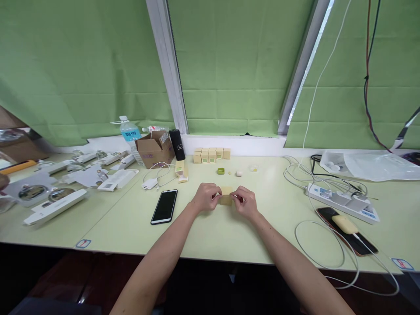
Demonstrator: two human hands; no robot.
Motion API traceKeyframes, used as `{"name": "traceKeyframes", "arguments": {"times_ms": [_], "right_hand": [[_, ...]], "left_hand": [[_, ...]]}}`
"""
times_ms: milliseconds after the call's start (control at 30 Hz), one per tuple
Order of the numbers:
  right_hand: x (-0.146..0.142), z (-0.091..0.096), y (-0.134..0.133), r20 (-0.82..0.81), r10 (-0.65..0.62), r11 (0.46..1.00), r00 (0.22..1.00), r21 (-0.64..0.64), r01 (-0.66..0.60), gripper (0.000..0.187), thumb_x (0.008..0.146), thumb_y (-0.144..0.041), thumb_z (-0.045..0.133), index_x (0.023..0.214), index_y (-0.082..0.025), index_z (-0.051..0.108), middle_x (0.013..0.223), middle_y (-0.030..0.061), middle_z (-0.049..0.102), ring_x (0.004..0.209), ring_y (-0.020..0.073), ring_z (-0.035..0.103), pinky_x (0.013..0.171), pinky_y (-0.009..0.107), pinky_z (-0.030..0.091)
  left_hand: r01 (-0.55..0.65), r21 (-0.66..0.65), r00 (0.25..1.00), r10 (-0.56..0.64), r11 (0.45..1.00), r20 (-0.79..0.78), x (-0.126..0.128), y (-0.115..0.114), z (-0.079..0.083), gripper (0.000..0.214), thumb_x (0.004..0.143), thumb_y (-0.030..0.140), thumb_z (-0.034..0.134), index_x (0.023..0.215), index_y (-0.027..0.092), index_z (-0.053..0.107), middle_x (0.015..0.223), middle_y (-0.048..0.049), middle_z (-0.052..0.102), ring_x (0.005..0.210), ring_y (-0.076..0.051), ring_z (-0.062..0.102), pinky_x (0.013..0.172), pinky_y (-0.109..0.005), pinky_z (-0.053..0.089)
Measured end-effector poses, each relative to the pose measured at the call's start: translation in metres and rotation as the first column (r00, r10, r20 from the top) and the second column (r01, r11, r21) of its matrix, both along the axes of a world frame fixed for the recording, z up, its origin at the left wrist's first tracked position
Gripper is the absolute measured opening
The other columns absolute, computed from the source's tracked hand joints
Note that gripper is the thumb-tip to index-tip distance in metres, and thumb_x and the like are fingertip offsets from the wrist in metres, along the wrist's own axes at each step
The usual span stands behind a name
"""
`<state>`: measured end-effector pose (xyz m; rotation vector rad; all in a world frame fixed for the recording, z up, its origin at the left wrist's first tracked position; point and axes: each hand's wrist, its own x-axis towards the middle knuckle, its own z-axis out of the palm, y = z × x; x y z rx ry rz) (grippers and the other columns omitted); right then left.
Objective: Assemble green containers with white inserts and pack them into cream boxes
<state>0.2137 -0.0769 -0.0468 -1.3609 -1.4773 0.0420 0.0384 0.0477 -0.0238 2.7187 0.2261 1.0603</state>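
Between my two hands is a small pale-yellow cardboard box (226, 200) on the table. My left hand (207, 197) pinches its left edge near the top, thumb and finger together. At the right edge, my right hand (245, 202) pinches it the same way. Just beyond the box lie a small green open case (221, 171), tiny yellow-green bits (229, 173), a whitish rounded piece (239, 173) and a small clear bag (253, 169) with something yellow in it. Farther back, several closed pale-yellow boxes (211, 155) stand in a row against the wall.
To the left are a smartphone (164, 207), an opened yellow box (181, 170), a white charger cable (150, 183), a brown carton (155, 151), a black bottle (177, 145) and a water bottle (130, 136). On the right, a power strip (341, 202) and a second phone (364, 243) lie among loose cables.
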Motion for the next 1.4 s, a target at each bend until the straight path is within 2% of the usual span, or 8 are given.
{"name": "traceKeyframes", "arguments": {"times_ms": [333, 600, 767, 833, 1033, 1133, 1233, 1400], "right_hand": [[0.003, -0.002, 0.001, -0.085, -0.007, 0.995, 0.996, -0.104, -0.001, 0.015, 0.079, -0.031, 0.054, 0.072, -0.024, 0.064, 0.053, -0.0017, 0.053, 0.049, 0.0143, 0.044, 0.053, 0.030, 0.035], [0.007, -0.001, 0.003, -0.012, 0.014, 0.962, 1.000, -0.273, -0.017, 0.041, 0.070, -0.020, 0.057, 0.108, -0.028, 0.043, 0.066, -0.0093, 0.050, 0.055, 0.0145, 0.048, 0.056, 0.026, 0.034], [0.020, 0.001, 0.008, -0.060, -0.345, 0.908, 0.937, -0.274, 0.317, 0.035, 0.077, -0.022, 0.051, 0.110, -0.027, 0.042, 0.072, -0.0061, 0.056, 0.061, 0.0179, 0.054, 0.057, 0.027, 0.032], [0.026, 0.000, 0.010, -0.133, -0.419, 0.885, 0.898, -0.281, 0.372, 0.033, 0.078, -0.024, 0.050, 0.110, -0.027, 0.042, 0.072, -0.0057, 0.057, 0.063, 0.0190, 0.056, 0.057, 0.027, 0.033], [0.027, -0.004, 0.012, -0.230, -0.373, 0.909, 0.899, -0.284, 0.305, 0.032, 0.075, -0.026, 0.053, 0.106, -0.028, 0.045, 0.067, -0.0064, 0.057, 0.063, 0.0208, 0.058, 0.057, 0.029, 0.036], [0.022, -0.004, 0.011, -0.214, -0.378, 0.893, 0.901, -0.340, 0.295, 0.032, 0.076, -0.025, 0.053, 0.107, -0.028, 0.045, 0.068, -0.0064, 0.058, 0.064, 0.0213, 0.059, 0.058, 0.029, 0.036], [0.017, -0.002, 0.010, -0.202, -0.374, 0.890, 0.905, -0.352, 0.289, 0.032, 0.077, -0.025, 0.053, 0.108, -0.028, 0.046, 0.068, -0.0065, 0.058, 0.064, 0.0210, 0.058, 0.057, 0.028, 0.035], [0.010, 0.001, 0.010, -0.212, -0.343, 0.911, 0.915, -0.312, 0.269, 0.033, 0.079, -0.026, 0.052, 0.111, -0.028, 0.046, 0.068, -0.0065, 0.057, 0.062, 0.0202, 0.057, 0.058, 0.029, 0.036]], "left_hand": [[0.007, -0.150, 1.000, -0.002, 0.989, 0.030, 0.002, 0.003, -0.003, 0.016, 0.084, 0.026, 0.058, 0.070, 0.023, 0.066, 0.055, -0.0007, 0.055, 0.054, -0.017, 0.051, 0.058, -0.032, 0.041], [0.001, -0.471, 0.994, 0.052, 0.882, 0.100, 0.008, 0.007, -0.010, 0.047, 0.074, 0.006, 0.053, 0.117, 0.022, 0.064, 0.110, -0.0072, 0.071, 0.103, -0.021, 0.065, 0.090, -0.038, 0.052], [0.077, -0.666, 0.989, 0.027, 0.742, 0.144, 0.009, 0.010, -0.014, 0.046, 0.068, 0.003, 0.047, 0.109, 0.021, 0.059, 0.077, 0.0003, 0.066, 0.073, -0.016, 0.064, 0.074, -0.032, 0.052], [0.052, -0.652, 0.985, 0.069, 0.757, 0.159, 0.008, 0.011, -0.013, 0.044, 0.069, 0.004, 0.047, 0.108, 0.021, 0.058, 0.075, 0.0014, 0.064, 0.074, -0.016, 0.063, 0.076, -0.032, 0.051], [0.009, -0.551, 1.000, -0.001, 0.834, 0.015, 0.010, 0.005, -0.009, 0.071, 0.076, 0.022, 0.072, 0.142, 0.027, 0.048, 0.134, -0.0113, 0.059, 0.103, -0.023, 0.061, 0.086, -0.036, 0.051], [-0.024, -0.539, 0.996, -0.025, 0.842, -0.084, 0.017, -0.003, -0.011, 0.079, 0.074, 0.026, 0.078, 0.147, 0.027, 0.047, 0.127, -0.0100, 0.060, 0.097, -0.022, 0.061, 0.088, -0.037, 0.052], [-0.050, -0.528, 0.994, -0.009, 0.848, -0.108, 0.023, -0.004, -0.009, 0.057, 0.076, 0.021, 0.073, 0.132, 0.024, 0.061, 0.112, -0.0062, 0.062, 0.090, -0.020, 0.062, 0.086, -0.036, 0.052], [-0.149, -0.547, 0.984, 0.181, 0.824, 0.004, 0.035, 0.032, 0.011, 0.046, 0.072, 0.026, 0.078, 0.116, 0.019, 0.069, 0.101, -0.0049, 0.062, 0.070, -0.016, 0.059, 0.070, -0.032, 0.051]]}}
